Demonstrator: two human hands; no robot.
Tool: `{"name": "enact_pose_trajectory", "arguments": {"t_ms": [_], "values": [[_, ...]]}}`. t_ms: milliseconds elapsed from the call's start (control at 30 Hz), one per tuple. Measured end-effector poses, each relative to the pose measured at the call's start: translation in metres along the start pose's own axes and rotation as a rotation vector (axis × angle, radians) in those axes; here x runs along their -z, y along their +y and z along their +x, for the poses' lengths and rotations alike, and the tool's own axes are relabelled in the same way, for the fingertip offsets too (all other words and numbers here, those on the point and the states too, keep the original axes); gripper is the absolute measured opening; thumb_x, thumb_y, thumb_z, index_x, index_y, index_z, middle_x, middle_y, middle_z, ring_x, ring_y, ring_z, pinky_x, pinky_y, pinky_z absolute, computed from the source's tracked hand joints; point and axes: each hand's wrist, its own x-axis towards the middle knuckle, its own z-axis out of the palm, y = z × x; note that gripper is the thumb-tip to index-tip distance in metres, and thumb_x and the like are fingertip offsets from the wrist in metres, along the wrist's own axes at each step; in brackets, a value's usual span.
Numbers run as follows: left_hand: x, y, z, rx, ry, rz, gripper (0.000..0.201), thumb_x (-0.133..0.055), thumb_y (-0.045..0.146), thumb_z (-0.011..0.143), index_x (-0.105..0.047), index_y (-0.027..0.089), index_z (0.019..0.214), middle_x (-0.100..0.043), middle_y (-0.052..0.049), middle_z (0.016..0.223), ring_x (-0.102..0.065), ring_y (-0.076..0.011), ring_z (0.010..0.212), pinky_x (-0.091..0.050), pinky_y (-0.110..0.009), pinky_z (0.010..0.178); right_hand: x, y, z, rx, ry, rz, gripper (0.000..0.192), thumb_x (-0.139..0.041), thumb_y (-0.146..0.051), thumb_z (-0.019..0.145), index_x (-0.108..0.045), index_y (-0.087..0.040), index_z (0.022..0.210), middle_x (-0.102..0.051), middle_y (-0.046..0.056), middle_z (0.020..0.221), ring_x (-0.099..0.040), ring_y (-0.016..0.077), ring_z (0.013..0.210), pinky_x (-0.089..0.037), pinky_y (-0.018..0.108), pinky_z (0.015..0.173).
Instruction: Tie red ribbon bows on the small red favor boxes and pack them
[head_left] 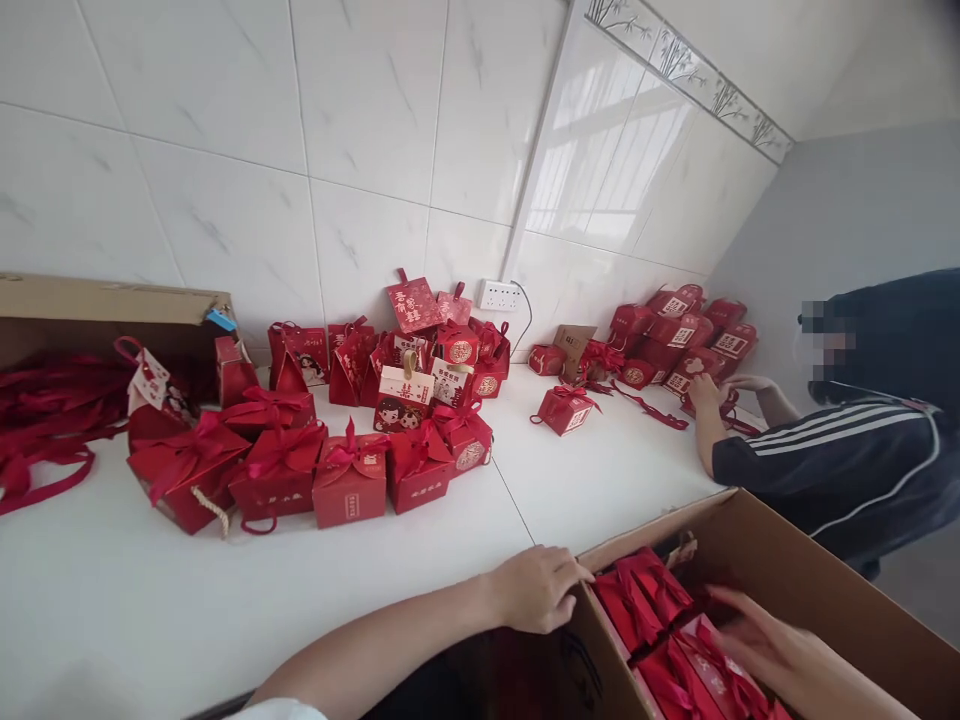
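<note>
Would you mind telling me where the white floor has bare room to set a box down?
Bare floor lies between the front red boxes and the left hand, and between the lone box and the carton. Along the wall it is crowded.

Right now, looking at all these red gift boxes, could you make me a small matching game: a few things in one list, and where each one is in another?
Things:
1. left hand
2. right hand
3. white wall socket
4. lone red box

Places:
A. on the tiled wall, a cable leading from it
B. inside the cardboard box, on the red packages
C. resting on the cardboard box's near corner
D. standing by itself on the white counter

Pairs: 1-C, 2-B, 3-A, 4-D
</note>
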Motion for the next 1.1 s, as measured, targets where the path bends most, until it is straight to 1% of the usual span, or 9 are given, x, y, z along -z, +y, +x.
{"name": "enact_pose_trajectory", "arguments": {"t_ms": [67, 233, 333, 467, 600, 767, 933, 1033, 1100], "values": [[0.007, 0.011, -0.008, 0.164, 0.099, -0.020, 0.032, -0.050, 0.018, 0.077, -0.049, 0.017, 0.109, -0.061, -0.009, 0.101, -0.059, -0.0202, 0.090, -0.050, -0.034, 0.084, -0.006, -0.031, 0.041, 0.157, -0.187, 0.152, 0.026, -0.063, -0.046, 0.074, -0.065, -0.029, 0.095, -0.069, 0.003, 0.077, -0.067, 0.0285, 0.076, -0.053, 0.043, 0.074], [0.029, 0.037, -0.036, 0.500, 0.331, 0.080, 0.029, -0.047, 0.008, 0.074, -0.053, 0.020, 0.100, -0.059, -0.007, 0.099, -0.056, -0.0206, 0.093, -0.049, -0.037, 0.083, -0.053, -0.147, 0.120, 0.541, -0.112, 0.414, 0.030, -0.065, -0.040, 0.071, -0.064, -0.028, 0.098, -0.062, 0.006, 0.108, -0.063, 0.0294, 0.097, -0.046, 0.047, 0.090], [0.042, 0.043, -0.057, 0.676, 0.423, 0.213, 0.026, -0.044, 0.007, 0.078, -0.052, 0.020, 0.099, -0.057, -0.007, 0.099, -0.056, -0.0209, 0.094, -0.049, -0.040, 0.083, -0.088, -0.203, 0.139, 0.574, -0.088, 0.447, 0.043, -0.063, -0.042, 0.073, -0.057, -0.021, 0.110, -0.048, 0.010, 0.129, -0.052, 0.0334, 0.116, -0.037, 0.051, 0.099], [0.045, 0.040, -0.089, 0.787, 0.429, 0.332, 0.023, -0.043, 0.006, 0.078, -0.052, 0.019, 0.094, -0.058, -0.006, 0.093, -0.057, -0.0203, 0.089, -0.052, -0.038, 0.077, -0.119, -0.242, 0.152, 0.487, -0.058, 0.415, 0.057, -0.058, -0.047, 0.075, -0.047, -0.015, 0.121, -0.032, 0.018, 0.140, -0.038, 0.0436, 0.125, -0.030, 0.064, 0.094], [0.034, 0.035, -0.102, 0.757, 0.430, 0.382, 0.021, -0.041, 0.005, 0.078, -0.052, 0.018, 0.089, -0.058, -0.005, 0.086, -0.056, -0.0194, 0.085, -0.052, -0.034, 0.073, -0.124, -0.252, 0.169, 0.426, -0.077, 0.317, 0.059, -0.060, -0.035, 0.075, -0.042, -0.007, 0.125, -0.035, 0.029, 0.135, -0.043, 0.0447, 0.117, -0.035, 0.059, 0.090], [0.027, 0.032, -0.095, 0.789, 0.551, 0.338, 0.017, -0.044, 0.009, 0.077, -0.053, 0.018, 0.090, -0.058, -0.006, 0.086, -0.057, -0.0204, 0.086, -0.052, -0.036, 0.075, -0.096, -0.233, 0.176, 0.348, -0.048, 0.137, 0.076, -0.059, -0.033, 0.076, -0.025, -0.003, 0.136, -0.045, 0.028, 0.121, -0.051, 0.0407, 0.109, -0.038, 0.050, 0.090], [0.033, 0.039, -0.098, 0.925, 0.803, 0.011, 0.016, -0.043, 0.025, 0.086, -0.051, 0.019, 0.099, -0.058, -0.007, 0.099, -0.057, -0.0206, 0.097, -0.048, -0.039, 0.087, -0.077, -0.201, 0.108, 0.500, 0.146, -0.022, 0.076, -0.059, -0.045, 0.078, -0.027, -0.007, 0.137, -0.043, 0.028, 0.122, -0.053, 0.0403, 0.105, -0.047, 0.050, 0.081], [0.042, 0.046, -0.105, 1.018, 0.963, -0.247, 0.026, -0.036, 0.035, 0.090, -0.045, 0.019, 0.109, -0.057, -0.009, 0.106, -0.056, -0.0203, 0.104, -0.046, -0.040, 0.091, -0.093, -0.195, 0.055, 0.589, 0.084, -0.059, 0.087, -0.060, -0.057, 0.075, -0.027, -0.007, 0.137, -0.043, 0.028, 0.122, -0.058, 0.0398, 0.099, -0.052, 0.049, 0.075], [0.053, 0.050, -0.110, 1.014, 0.965, -0.372, 0.031, -0.034, 0.040, 0.091, -0.043, 0.020, 0.112, -0.056, -0.009, 0.111, -0.055, -0.0205, 0.107, -0.044, -0.040, 0.094, -0.105, -0.195, 0.031, 0.674, 0.019, -0.038, 0.090, -0.058, -0.061, 0.075, -0.024, -0.006, 0.138, -0.044, 0.027, 0.121, -0.057, 0.0390, 0.103, -0.053, 0.048, 0.076]]}}
